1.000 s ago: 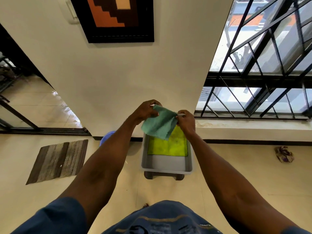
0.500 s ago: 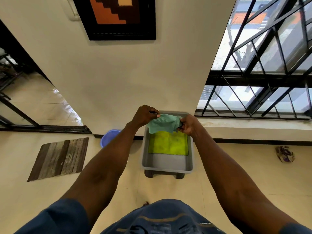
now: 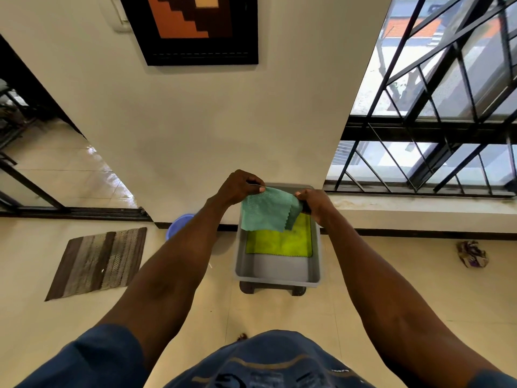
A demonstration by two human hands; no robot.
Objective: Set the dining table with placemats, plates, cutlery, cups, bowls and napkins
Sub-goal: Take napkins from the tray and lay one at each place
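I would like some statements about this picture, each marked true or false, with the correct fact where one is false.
1. Both hands hold the green cloth. True: the left hand and the right hand each pinch a top corner.
2. A yellow cloth lies in the grey bin. True.
3. The green cloth lies flat in the bin. False: it hangs from the hands above the bin.
4. The striped mat is inside the bin. False: it lies on the floor, to the left of the bin.
5. A blue bowl stands on the floor near the wall. True.
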